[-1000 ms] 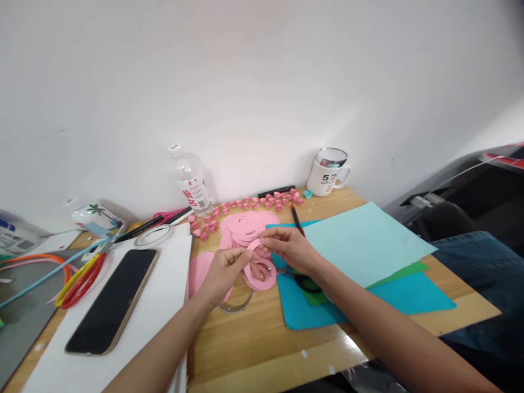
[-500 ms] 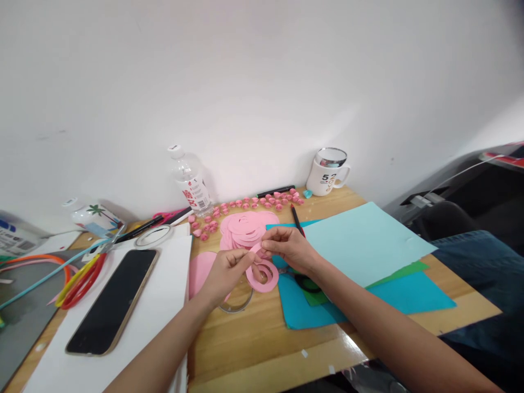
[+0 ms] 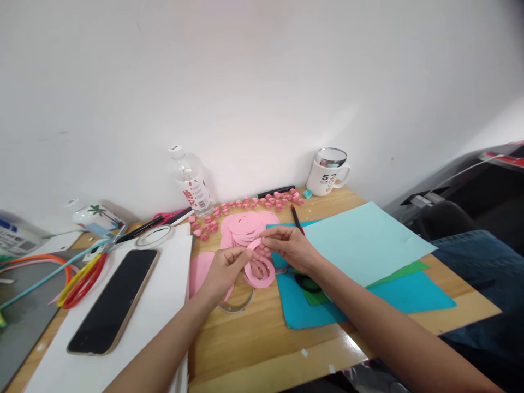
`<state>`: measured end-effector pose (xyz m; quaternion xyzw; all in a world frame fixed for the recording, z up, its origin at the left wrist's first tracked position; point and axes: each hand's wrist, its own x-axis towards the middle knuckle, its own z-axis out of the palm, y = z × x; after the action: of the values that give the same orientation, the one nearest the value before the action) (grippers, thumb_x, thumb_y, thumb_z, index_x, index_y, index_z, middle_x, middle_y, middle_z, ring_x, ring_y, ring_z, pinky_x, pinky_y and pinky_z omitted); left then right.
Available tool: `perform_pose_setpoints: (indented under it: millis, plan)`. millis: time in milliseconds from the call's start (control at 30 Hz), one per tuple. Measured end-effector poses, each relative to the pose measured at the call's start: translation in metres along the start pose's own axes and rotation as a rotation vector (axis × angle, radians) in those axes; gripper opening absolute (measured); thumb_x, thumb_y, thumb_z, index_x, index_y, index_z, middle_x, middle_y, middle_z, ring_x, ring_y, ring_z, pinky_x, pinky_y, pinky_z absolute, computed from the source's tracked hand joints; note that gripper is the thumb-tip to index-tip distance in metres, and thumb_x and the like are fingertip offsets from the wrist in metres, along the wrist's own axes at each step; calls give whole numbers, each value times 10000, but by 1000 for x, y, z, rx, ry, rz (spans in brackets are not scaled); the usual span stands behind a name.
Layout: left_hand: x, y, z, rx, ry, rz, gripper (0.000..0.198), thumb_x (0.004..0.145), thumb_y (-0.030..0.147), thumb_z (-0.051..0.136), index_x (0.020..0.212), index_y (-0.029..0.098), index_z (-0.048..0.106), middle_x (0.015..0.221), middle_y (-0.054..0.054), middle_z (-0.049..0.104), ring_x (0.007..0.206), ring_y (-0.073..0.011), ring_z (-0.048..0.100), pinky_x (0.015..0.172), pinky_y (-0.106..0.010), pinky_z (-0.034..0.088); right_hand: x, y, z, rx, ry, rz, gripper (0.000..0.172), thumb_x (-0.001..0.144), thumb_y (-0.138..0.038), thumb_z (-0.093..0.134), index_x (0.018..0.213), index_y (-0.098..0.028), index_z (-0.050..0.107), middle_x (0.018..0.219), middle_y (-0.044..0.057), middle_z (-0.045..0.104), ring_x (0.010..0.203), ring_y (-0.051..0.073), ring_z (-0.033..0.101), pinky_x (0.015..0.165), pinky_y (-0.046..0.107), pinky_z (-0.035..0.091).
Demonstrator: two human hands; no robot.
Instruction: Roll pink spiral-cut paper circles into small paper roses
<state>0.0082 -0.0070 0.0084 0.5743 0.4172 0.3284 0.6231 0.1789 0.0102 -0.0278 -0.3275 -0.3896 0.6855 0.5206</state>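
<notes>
Between my two hands is a pink paper spiral (image 3: 259,279), its coils hanging down over the wooden table. My left hand (image 3: 226,268) pinches the strip's upper part from the left. On the other side, the fingertips of my right hand (image 3: 289,245) are closed on the same strip. Behind them lies a pile of pink paper spirals (image 3: 244,224), with a plain pink paper piece (image 3: 200,267) to its left. Several small rolled pink paper roses (image 3: 245,202) line the table's back. Scissors with black handles (image 3: 307,283) lie partly hidden beneath my right forearm.
A black phone (image 3: 114,300) rests on white paper at left, near red-and-yellow-handled scissors (image 3: 85,278). A plastic bottle (image 3: 190,183) and a white mug (image 3: 327,173) stand by the wall. Light blue paper (image 3: 364,240) lies at right. A tape roll (image 3: 239,307) sits below my left hand.
The pink spiral has shifted slightly left and up, and its strip now curves up between my fingers. Both hands keep their pinch, with small finger movements.
</notes>
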Motion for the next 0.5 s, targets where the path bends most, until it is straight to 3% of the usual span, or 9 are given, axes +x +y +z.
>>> perform_pose_setpoints:
  millis: [100, 267, 500]
  plan:
    - [0, -1, 0, -7, -9, -5, 282, 801, 335, 489, 726, 115, 648, 574, -43, 661, 565, -147, 599, 620, -257, 449, 0, 0, 0, -11, 31, -2, 203, 551, -235, 752, 720, -166, 665, 625, -5, 656, 541, 96, 591, 567, 229, 479]
    - [0, -3, 1, -22, -52, 26, 305, 804, 329, 483, 633, 133, 643, 611, -42, 675, 609, -150, 610, 627, -252, 448, 0, 1, 1, -50, 37, 6, 188, 535, -241, 762, 656, -156, 646, 567, -8, 638, 522, 104, 582, 526, 225, 463]
    - [1, -2, 1, -38, -13, 6, 264, 800, 322, 496, 697, 132, 648, 576, -28, 659, 572, -136, 593, 609, -241, 444, 0, 0, 2, -7, 27, 3, 169, 573, -241, 743, 696, -150, 670, 614, 0, 648, 547, 94, 579, 548, 219, 452]
